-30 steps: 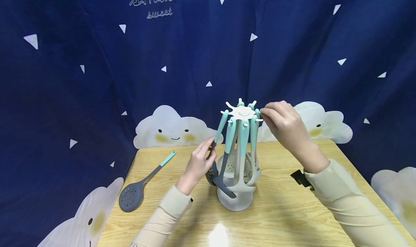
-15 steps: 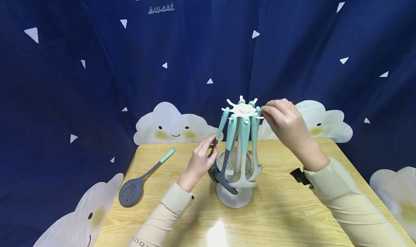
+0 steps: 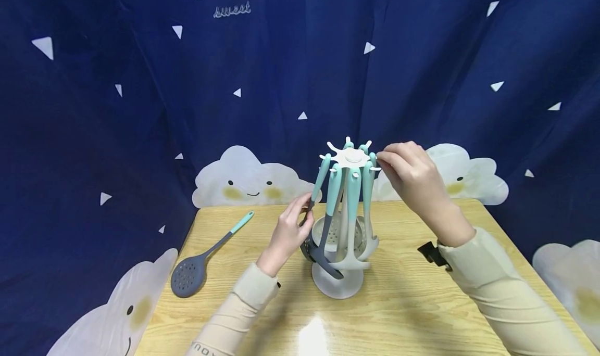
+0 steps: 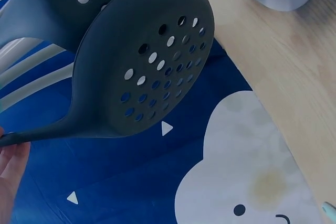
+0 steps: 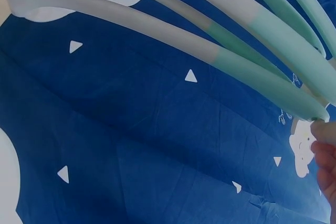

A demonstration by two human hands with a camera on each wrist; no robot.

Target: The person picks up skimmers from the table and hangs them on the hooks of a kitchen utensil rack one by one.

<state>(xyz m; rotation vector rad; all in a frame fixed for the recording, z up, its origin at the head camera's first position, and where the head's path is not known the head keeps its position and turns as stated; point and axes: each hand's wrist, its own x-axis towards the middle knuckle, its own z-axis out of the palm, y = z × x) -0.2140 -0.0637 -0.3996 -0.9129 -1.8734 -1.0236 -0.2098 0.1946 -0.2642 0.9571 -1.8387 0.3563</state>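
A white utensil rack (image 3: 338, 288) stands on the table, its hooked top (image 3: 350, 157) hung with several mint-handled utensils. On its left side hangs a dark skimmer (image 4: 136, 66) with a perforated round head. My left hand (image 3: 289, 232) pinches this skimmer's thin shaft, just below the mint handle, between thumb and fingers. At the top right of the rack, my right hand (image 3: 411, 177) pinches a hook tip, right at the end of a mint handle (image 5: 268, 85) belonging to a pale utensil. Facing me are a dark turner (image 3: 325, 252) and a pale utensil (image 3: 350, 257).
Another dark skimmer (image 3: 189, 276) with a mint handle lies on the wooden table (image 3: 422, 304) at the left. Behind hangs a dark blue curtain (image 3: 281, 59) with white triangles and clouds. Black straps (image 3: 433, 254) show at the right wrist.
The head view has tilted down then up a little, so everything sits slightly higher in it. Both hands keep the same holds on the skimmer and the rack.
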